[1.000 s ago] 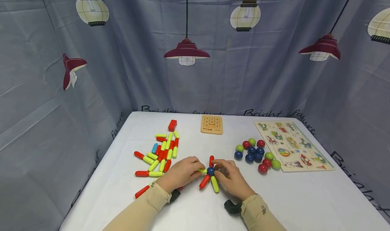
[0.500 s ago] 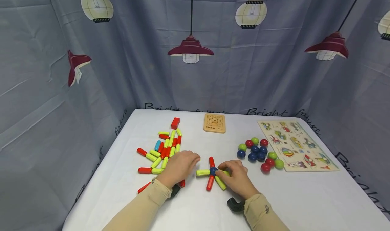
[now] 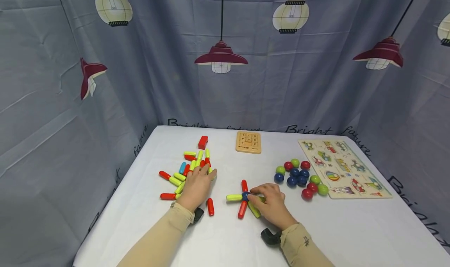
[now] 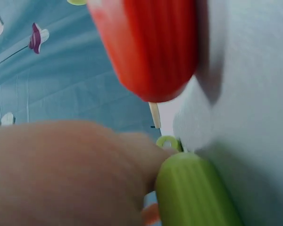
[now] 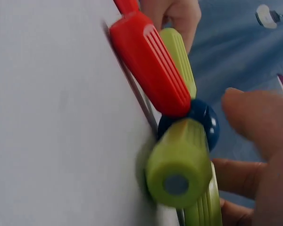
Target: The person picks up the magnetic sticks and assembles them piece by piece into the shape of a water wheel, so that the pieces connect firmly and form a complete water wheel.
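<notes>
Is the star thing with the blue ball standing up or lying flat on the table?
Lying flat. In the head view its sticks spread out from the blue ball across the white table, and the right hand rests on it.

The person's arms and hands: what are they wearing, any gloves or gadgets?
No gloves: the left hand and right hand are bare. Both arms are in long, close-fitting beige sleeves that reach the wrists; the right sleeve has a small dark marking near its cuff. A black device is strapped under each wrist.
</notes>
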The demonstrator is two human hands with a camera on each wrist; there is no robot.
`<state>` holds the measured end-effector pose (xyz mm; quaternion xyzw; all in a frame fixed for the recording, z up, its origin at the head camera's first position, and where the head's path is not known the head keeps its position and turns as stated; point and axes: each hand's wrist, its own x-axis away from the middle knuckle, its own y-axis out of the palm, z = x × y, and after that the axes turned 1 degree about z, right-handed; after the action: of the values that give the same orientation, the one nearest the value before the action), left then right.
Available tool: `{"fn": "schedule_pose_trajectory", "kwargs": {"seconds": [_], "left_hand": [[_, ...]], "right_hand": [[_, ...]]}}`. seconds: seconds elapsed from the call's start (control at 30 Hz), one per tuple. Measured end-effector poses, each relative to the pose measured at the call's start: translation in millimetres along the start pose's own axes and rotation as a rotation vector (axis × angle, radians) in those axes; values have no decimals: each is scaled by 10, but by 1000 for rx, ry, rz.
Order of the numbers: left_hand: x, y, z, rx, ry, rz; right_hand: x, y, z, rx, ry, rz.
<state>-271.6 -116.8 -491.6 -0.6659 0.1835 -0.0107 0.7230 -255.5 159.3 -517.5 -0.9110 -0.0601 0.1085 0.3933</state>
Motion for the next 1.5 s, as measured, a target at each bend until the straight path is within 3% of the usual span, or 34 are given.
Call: {"fn": "schedule_pose_trajectory", "kwargs": {"seconds": [0.2, 0.53, 0.97, 1.1, 1.3, 1.5], "left_hand": [[-10, 10, -2, 52, 45, -92], [-64, 38, -42, 180, 24, -105], [-60, 65, -14, 141, 47, -158], [-41, 64, -18, 143, 69, -160], [-12, 52, -55, 205, 34, -140], [-53, 75, -42, 229, 19, -112]], "right_hand": [[4, 52, -6, 87, -8, 26], [12, 38, 1, 63, -19, 29], [35, 19, -14, 85, -76, 18], [59, 0, -6, 83, -105, 29], [84, -11, -16, 79, -166, 104], [99, -36, -10, 87, -163, 89]]}}
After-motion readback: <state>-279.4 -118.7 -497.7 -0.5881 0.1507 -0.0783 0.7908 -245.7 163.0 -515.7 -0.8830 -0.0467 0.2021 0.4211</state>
